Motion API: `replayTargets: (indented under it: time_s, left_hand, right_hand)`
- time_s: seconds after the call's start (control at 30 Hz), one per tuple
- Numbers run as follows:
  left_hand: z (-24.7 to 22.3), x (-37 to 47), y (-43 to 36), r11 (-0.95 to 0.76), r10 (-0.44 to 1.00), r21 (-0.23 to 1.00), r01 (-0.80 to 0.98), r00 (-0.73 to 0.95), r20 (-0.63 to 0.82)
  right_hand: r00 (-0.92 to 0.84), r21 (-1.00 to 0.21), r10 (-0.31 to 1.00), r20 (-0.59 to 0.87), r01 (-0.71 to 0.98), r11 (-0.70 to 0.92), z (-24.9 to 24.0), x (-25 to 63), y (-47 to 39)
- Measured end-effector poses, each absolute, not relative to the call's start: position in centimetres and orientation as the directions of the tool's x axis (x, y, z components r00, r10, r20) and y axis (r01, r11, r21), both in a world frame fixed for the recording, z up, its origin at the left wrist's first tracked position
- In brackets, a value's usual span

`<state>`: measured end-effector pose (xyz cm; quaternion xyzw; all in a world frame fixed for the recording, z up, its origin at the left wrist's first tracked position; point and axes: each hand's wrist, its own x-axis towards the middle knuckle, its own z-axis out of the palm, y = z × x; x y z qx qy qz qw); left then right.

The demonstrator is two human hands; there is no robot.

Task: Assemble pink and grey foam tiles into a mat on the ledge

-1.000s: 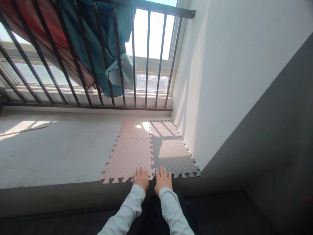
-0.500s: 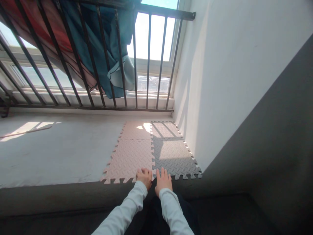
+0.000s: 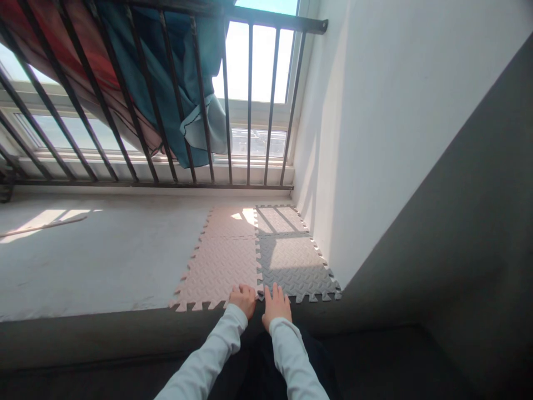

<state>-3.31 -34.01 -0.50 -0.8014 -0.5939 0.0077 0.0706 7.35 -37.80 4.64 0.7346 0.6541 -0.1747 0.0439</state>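
Pink foam mat tiles (image 3: 220, 266) and grey foam mat tiles (image 3: 295, 264) lie joined on the white ledge, with toothed outer edges. My left hand (image 3: 243, 300) is at the front edge of the near pink tile, close to the seam, its fingers curled over and gripping that edge. My right hand (image 3: 276, 304) rests with fingers spread on the front left corner of the near grey tile. A small gap separates the two hands.
A black metal railing (image 3: 250, 105) stands before the window, with red and teal cloth (image 3: 166, 83) behind it. A white wall (image 3: 375, 111) borders the mats on the right. A thin strip (image 3: 45, 225) lies on the ledge (image 3: 104, 261) at left.
The whole view has shifted slightly. My left hand's fingers are drawn in a little more at the pink tile's edge. My right hand stays on the grey tile.
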Motion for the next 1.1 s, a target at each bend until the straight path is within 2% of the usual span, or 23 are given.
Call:
replayTargets:
  time_s: [0.23,0.57,0.77,1.1]
  left_hand:
    - [3.0,-3.9,-34.1,-0.316,0.942,-0.012,0.949,0.313,-0.121]
    - [5.1,-5.6,-33.3,-0.220,0.943,0.140,0.966,0.247,-0.221]
    - [5.8,-6.8,-32.5,-0.173,0.948,0.226,0.959,0.224,-0.226]
    - [7.9,-8.8,-31.1,-0.115,0.970,0.290,0.950,0.170,-0.172]
  right_hand:
    - [0.080,-0.175,0.951,-0.299,0.975,-0.137,4.1,7.5,-37.7]
    - [0.078,-0.157,0.951,-0.301,0.979,-0.130,3.7,7.5,-37.5]
    - [0.074,-0.162,0.941,-0.330,0.978,-0.134,3.9,7.6,-37.4]
    - [0.072,-0.164,0.928,-0.366,0.976,-0.140,4.0,7.6,-37.3]
